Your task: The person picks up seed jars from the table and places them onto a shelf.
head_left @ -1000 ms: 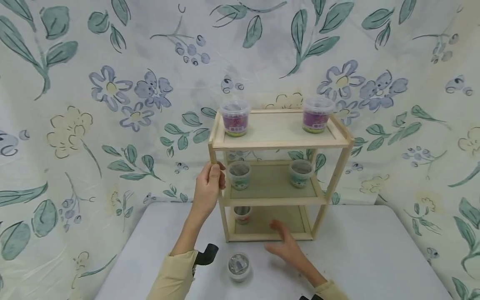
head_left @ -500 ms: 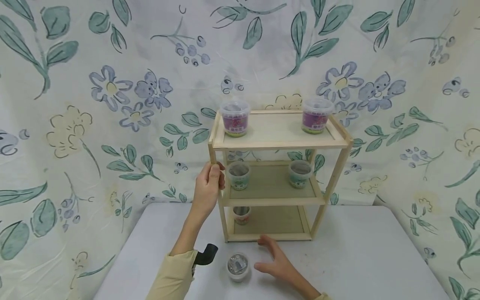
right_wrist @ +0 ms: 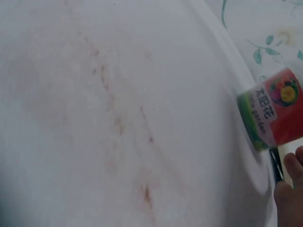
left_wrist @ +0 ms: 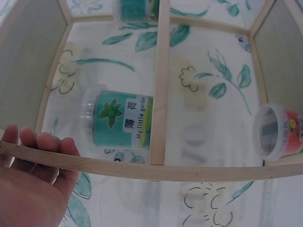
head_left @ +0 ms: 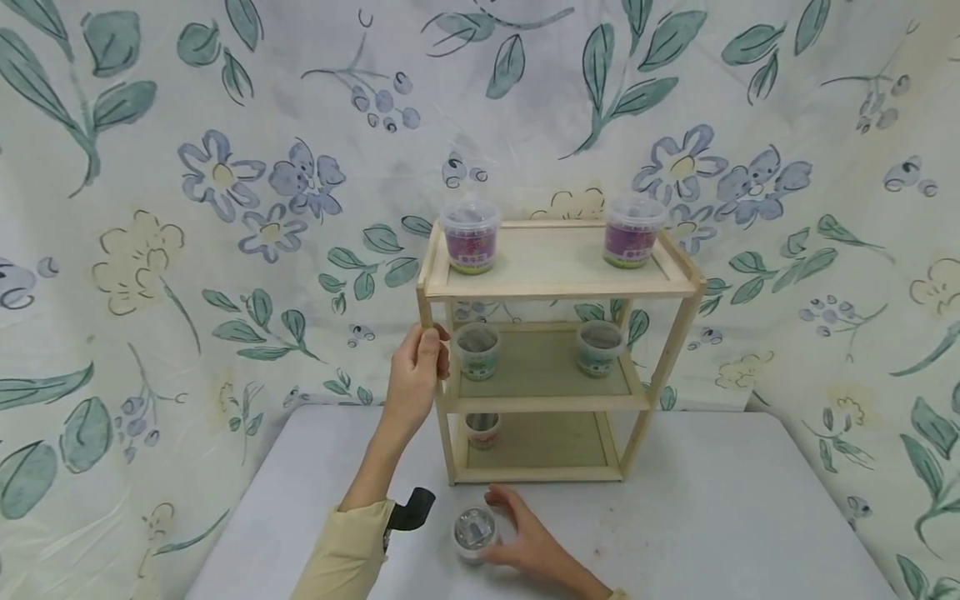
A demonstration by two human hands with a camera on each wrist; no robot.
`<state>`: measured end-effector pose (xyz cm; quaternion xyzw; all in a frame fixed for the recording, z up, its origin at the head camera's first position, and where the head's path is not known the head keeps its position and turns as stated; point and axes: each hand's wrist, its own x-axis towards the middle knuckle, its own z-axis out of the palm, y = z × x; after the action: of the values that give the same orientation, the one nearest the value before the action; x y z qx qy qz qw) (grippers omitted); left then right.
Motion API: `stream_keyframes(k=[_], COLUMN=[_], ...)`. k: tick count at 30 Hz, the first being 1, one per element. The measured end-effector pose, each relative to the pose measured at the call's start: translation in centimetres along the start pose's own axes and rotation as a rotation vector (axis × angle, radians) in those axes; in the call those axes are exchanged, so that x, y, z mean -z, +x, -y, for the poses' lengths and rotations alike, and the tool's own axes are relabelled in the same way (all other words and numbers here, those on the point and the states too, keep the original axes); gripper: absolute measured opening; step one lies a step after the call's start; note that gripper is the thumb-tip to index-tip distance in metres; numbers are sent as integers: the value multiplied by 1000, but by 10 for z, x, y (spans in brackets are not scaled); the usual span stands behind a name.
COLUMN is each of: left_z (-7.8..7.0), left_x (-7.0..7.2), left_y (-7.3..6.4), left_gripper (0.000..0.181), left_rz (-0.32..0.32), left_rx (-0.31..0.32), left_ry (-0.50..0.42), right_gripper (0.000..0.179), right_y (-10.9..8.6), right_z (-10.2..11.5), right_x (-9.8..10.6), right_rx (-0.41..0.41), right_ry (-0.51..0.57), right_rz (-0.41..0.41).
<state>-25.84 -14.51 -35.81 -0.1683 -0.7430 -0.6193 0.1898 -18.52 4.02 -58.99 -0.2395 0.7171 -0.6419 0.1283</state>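
My left hand point(head_left: 420, 358) grips the front left post of a small wooden three-tier shelf point(head_left: 555, 293), its fingers curled round the post point(left_wrist: 109, 165) in the left wrist view. On the table in front of the shelf stands a clear plastic cup point(head_left: 474, 532) with silvery contents; the right wrist view shows its red label point(right_wrist: 286, 104) with a flower picture. Beside that cup is my right hand point(head_left: 525, 537), fingers spread in a curve at its right side. The thumb overlaps the cup's edge; whether it touches, I cannot tell. Only part of this hand point(right_wrist: 291, 184) shows in the right wrist view.
Two purple-labelled cups point(head_left: 471, 237) stand on the top tier, left and right. The middle tier bears two green-labelled cups point(head_left: 478, 352). A red-labelled cup point(head_left: 483, 429) is at the left of the bottom tier. A white table point(head_left: 712, 500) lies beneath; floral cloth point(head_left: 225, 333) hangs behind.
My right hand has moved left and toward me, from in front of the bottom tier to the cup on the table. The left hand has stayed on the post.
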Motion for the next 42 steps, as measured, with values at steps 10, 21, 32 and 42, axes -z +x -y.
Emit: stream_keyframes(k=[10, 21, 32, 42], left_z=[1, 0, 0, 1], left_x=[-1, -1, 0, 0], left_y=[-1, 0, 0, 0], left_gripper=[36, 31, 30, 29], left_rz=[9, 2, 4, -4], left_rx=[17, 10, 9, 14], left_ry=[0, -5, -1, -5], right_gripper=[88, 83, 81, 80], right_y=[4, 8, 10, 8], right_z=[-3, -4, -5, 0], right_x=[-26, -38, -40, -41], right_rx=[-36, -128, -138, -115], right_ry=[-29, -52, -56, -61], right_rz=[-38, -113, -123, -150])
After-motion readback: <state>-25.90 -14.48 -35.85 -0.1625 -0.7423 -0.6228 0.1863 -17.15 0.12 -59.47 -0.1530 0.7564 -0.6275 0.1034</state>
